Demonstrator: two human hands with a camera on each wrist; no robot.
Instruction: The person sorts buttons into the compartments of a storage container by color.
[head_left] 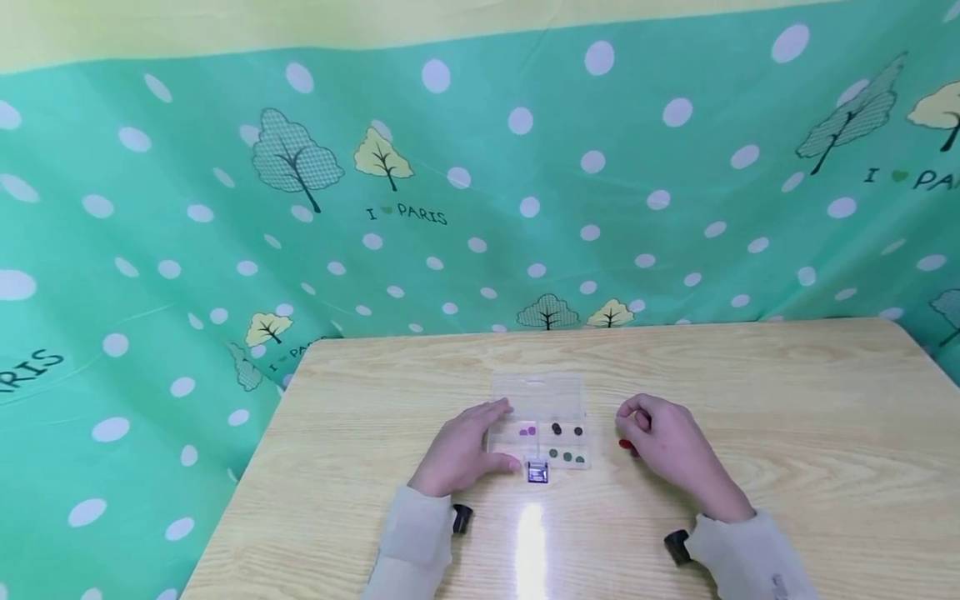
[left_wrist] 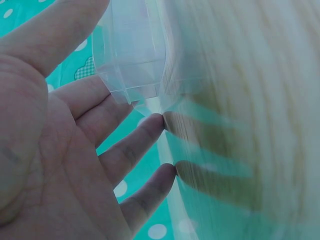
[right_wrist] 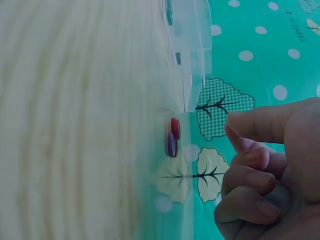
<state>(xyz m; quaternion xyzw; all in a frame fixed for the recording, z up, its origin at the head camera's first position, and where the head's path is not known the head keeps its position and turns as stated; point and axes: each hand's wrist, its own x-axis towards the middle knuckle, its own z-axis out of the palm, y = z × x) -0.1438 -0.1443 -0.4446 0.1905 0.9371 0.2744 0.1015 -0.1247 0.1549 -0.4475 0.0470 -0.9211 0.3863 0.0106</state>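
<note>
A clear plastic compartment box [head_left: 515, 443] lies on the table with its clear lid [head_left: 538, 395] folded back. Purple pieces are in its back left compartment, dark round pieces [head_left: 578, 431] back right, and green round pieces [head_left: 567, 457] front right. My left hand [head_left: 465, 446] is at the box's left side, fingers spread and fairly straight, fingertips touching it in the left wrist view. My right hand [head_left: 667, 437] hovers right of the box, fingers curled, thumb and index tips together with nothing visible between them. Below it lie a red disc [right_wrist: 175, 128] and a purple disc [right_wrist: 172, 144], close together.
A small purple-and-white rectangle [head_left: 537, 472] sits at the box's front edge. The wooden table [head_left: 360, 417] extends to both sides. Behind it hangs a green dotted cloth [head_left: 480, 208] with tree prints. A bright reflection shows on the tabletop in front of the box.
</note>
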